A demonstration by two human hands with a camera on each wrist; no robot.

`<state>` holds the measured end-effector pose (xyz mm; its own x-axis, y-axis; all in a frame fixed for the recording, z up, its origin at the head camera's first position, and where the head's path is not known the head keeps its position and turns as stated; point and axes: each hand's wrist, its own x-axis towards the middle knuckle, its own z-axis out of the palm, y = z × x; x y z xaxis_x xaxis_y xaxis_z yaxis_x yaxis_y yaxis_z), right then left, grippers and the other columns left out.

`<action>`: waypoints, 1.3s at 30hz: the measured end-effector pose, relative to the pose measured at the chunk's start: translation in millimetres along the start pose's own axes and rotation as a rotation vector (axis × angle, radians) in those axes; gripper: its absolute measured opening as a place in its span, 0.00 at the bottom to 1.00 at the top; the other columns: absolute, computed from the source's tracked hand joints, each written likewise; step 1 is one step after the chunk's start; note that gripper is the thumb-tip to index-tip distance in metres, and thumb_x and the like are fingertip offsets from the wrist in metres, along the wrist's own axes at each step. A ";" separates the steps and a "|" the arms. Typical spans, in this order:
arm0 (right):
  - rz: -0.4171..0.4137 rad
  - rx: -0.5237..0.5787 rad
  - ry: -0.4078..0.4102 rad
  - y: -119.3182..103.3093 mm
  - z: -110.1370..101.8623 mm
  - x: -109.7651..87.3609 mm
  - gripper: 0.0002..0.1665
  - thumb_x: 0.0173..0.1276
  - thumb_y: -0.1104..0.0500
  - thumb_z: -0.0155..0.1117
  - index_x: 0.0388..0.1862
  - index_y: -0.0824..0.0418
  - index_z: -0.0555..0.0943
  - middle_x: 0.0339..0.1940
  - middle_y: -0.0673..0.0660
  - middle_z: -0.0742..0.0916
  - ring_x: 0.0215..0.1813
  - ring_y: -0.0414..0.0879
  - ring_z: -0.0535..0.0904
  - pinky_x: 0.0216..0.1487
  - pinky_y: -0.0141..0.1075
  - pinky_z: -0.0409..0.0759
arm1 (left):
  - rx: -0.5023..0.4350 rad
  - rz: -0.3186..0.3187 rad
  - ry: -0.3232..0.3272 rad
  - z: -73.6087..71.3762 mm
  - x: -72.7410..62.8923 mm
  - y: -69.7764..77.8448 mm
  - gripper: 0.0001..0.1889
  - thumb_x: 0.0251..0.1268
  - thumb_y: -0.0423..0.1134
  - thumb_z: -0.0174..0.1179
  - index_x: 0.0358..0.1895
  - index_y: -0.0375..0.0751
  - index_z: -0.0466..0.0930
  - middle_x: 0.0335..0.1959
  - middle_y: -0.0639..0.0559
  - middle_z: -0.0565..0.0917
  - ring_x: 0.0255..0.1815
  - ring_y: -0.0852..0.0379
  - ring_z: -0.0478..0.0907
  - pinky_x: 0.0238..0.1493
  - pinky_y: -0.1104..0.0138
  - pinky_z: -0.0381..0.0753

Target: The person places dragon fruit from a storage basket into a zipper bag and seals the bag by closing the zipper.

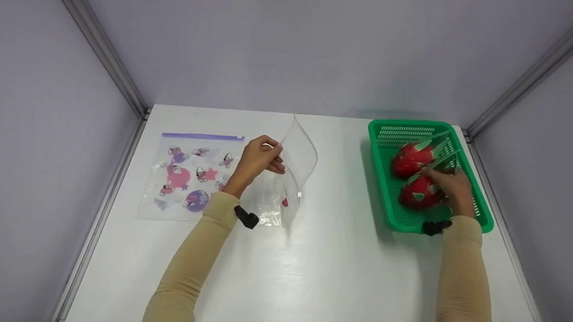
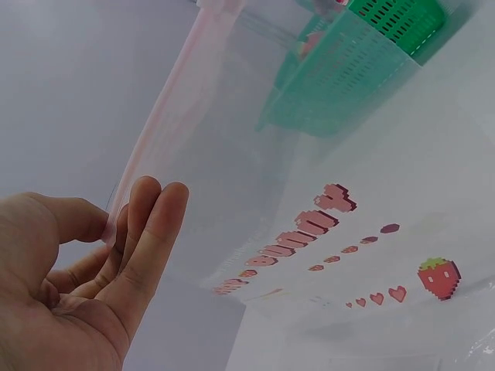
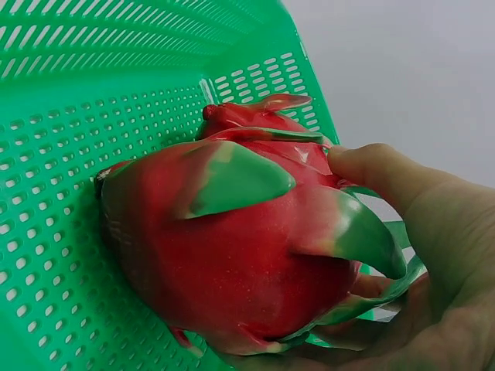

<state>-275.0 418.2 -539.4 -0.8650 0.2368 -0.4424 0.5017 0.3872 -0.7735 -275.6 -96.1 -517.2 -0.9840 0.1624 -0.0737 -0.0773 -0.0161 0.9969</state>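
On the bench (image 1: 329, 273), at the left, a purple-zipped slider bag (image 1: 178, 178) printed with cartoon figures lies flat. Beside it the left hand (image 1: 256, 160) pinches the rim of a clear zip bag (image 1: 301, 152) between thumb and fingers; that bag stands upright, mouth parted, printed with "Bunny" lettering (image 2: 294, 236) and a strawberry (image 2: 438, 278). Well to the right, a green perforated basket (image 1: 383, 187) holds two red dragon fruits (image 1: 410, 161); the right hand (image 1: 453, 186) grips the nearer one by its leafy end, thumb on top.
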 end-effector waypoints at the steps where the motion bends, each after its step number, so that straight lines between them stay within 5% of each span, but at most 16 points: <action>1: -0.003 -0.008 0.003 -0.1 0.4 0.1 0.70 0.71 0.30 0.67 0.90 0.62 0.39 0.88 0.69 0.57 0.86 0.69 0.57 0.81 0.68 0.64 | -0.003 0.003 -0.004 0.0 0.1 -0.2 0.12 0.81 0.33 0.58 0.56 0.27 0.76 0.30 0.44 0.86 0.25 0.55 0.90 0.36 0.58 0.94; 17: -0.034 -0.047 0.044 -3.0 1.6 -0.4 0.70 0.69 0.31 0.69 0.90 0.60 0.40 0.87 0.70 0.59 0.85 0.69 0.59 0.81 0.68 0.62 | -0.028 -0.004 0.000 1.9 2.1 -1.2 0.09 0.80 0.33 0.58 0.54 0.30 0.76 0.27 0.46 0.85 0.24 0.54 0.89 0.34 0.57 0.93; 26: -0.059 -0.056 0.063 -0.4 0.7 -2.9 0.70 0.70 0.30 0.68 0.90 0.59 0.39 0.88 0.69 0.57 0.85 0.69 0.59 0.81 0.69 0.62 | -0.013 -0.006 0.005 2.6 2.6 -2.2 0.08 0.81 0.34 0.58 0.52 0.31 0.77 0.38 0.25 0.85 0.24 0.54 0.89 0.35 0.58 0.94; 33: -0.103 -0.074 0.094 -2.9 1.6 -7.1 0.64 0.71 0.32 0.68 0.88 0.64 0.48 0.83 0.72 0.66 0.80 0.68 0.65 0.79 0.68 0.67 | -0.005 -0.005 0.000 2.7 1.2 -1.1 0.11 0.81 0.34 0.58 0.55 0.28 0.77 0.33 0.35 0.86 0.25 0.53 0.89 0.36 0.57 0.94; 39: -0.114 -0.088 0.108 -9.7 2.3 -9.1 0.64 0.71 0.32 0.67 0.88 0.64 0.48 0.82 0.73 0.67 0.79 0.68 0.67 0.78 0.68 0.67 | -0.007 -0.009 0.009 3.5 1.2 -0.6 0.10 0.80 0.34 0.58 0.54 0.29 0.77 0.35 0.31 0.86 0.24 0.54 0.89 0.35 0.58 0.93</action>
<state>-272.0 410.2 -529.0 -0.9124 0.2792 -0.2995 0.4038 0.4927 -0.7709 -276.2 -92.5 -517.8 -0.9846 0.1537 -0.0830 -0.0873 -0.0212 0.9960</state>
